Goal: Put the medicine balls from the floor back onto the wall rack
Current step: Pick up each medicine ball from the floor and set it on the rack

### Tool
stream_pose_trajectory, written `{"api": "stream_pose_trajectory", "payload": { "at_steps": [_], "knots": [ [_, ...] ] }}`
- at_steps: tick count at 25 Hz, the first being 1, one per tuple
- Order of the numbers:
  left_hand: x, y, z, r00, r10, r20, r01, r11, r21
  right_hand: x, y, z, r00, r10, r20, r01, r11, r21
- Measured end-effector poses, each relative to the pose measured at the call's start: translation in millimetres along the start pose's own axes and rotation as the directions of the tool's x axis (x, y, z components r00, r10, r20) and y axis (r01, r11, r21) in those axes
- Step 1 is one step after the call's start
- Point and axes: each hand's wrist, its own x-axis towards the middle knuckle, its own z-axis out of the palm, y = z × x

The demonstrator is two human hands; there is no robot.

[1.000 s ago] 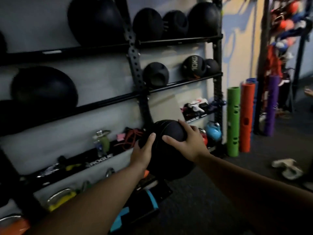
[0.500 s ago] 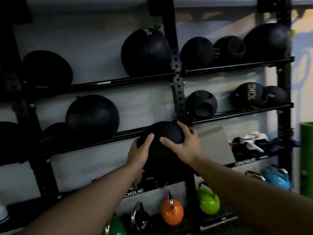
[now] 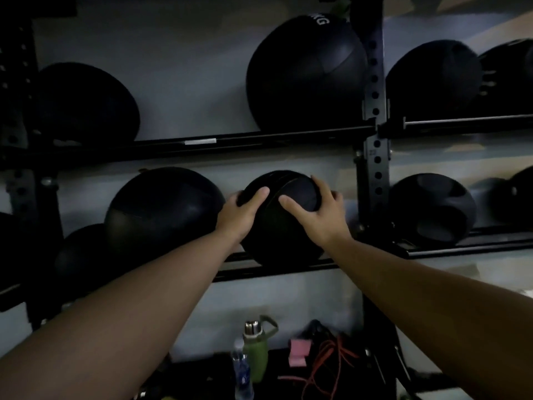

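Spanning the wall, the black rack (image 3: 288, 137) carries several dark balls on two rails. Between a bigger ball (image 3: 164, 212) and the upright post, the medicine ball (image 3: 285, 226) sits on the middle rail, left hand (image 3: 239, 215) and right hand (image 3: 317, 215) clasping its sides with spread fingers.

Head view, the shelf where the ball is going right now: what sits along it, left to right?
Small dark ball at the far left → large black ball → the ball in both hands, left hand and right hand on it → rack post → handled ball → another ball at the edge.
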Motion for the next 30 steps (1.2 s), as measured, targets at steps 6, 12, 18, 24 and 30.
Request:
{"api": "stream_pose_trajectory", "payload": {
  "at_steps": [6, 12, 18, 24, 30],
  "knots": [
    [120.9, -115.2, 34.4, 0.968, 0.165, 0.188, -0.236, 0.848, 0.474, 87.7, 110.6, 106.7, 0.977, -0.025, 0.211, 0.091, 0.947, -0.308],
    [158.7, -210.6, 25.1, 0.934, 0.332, 0.131, -0.346, 0.751, 0.562, 110.3, 164.9, 204.8, 0.954, -0.279, 0.109, 0.296, 0.815, -0.498],
    [138.6, -209.7, 31.3, 0.898, 0.421, 0.129, -0.411, 0.697, 0.587, 91.7, 168.1, 183.4, 0.951, -0.244, 0.188, 0.308, 0.792, -0.527],
    [87.3, -145.1, 7.5, 0.955, 0.073, 0.289, -0.264, 0.657, 0.706, 76.1, 117.9, 103.3, 0.857, 0.057, 0.511, 0.308, 0.739, -0.599],
    [-58.9, -77.9, 19.2, 0.889, -0.126, 0.441, -0.378, 0.344, 0.860, -38.3, 111.6, -59.2, 0.847, 0.209, 0.489, 0.148, 0.791, -0.594]
  ]
}}
